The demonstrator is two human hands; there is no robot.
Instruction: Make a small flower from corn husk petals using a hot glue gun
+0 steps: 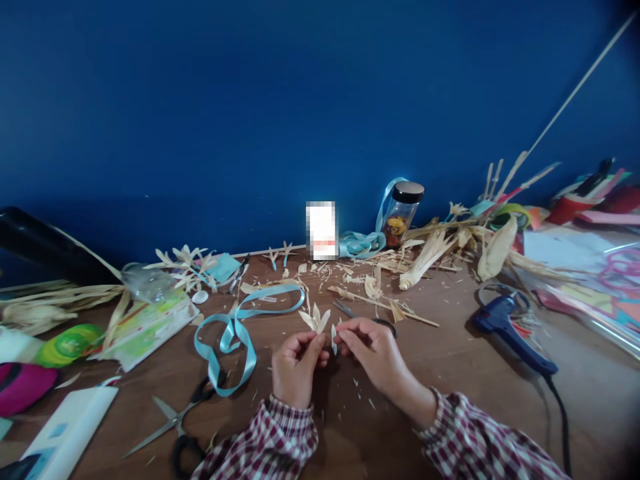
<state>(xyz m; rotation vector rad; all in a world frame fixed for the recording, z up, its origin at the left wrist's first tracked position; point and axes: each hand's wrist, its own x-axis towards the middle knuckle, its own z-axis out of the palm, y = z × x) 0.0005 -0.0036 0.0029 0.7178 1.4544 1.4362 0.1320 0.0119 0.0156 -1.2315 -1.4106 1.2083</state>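
My left hand [297,367] is closed around the base of a small corn husk flower [315,320], its pale pointed petals fanning upward above the thumb. Just to the right, my right hand [373,350] pinches a single pale husk petal [334,340] between thumb and fingertips. A narrow gap separates the loose petal from the flower. Behind my right hand lie small scissors [385,327], partly hidden by it. Light blue ribbon [235,333] loops over the table left of my hands. Open scissors [173,420] with dark handles rest near my left sleeve.
A blue glue gun [515,330] lies on the right, its cord running toward me. Corn husks [430,260], husk scraps and a lidded jar [403,217] line the blue wall. More husk flowers [185,260] and a white box [70,427] are on the left.
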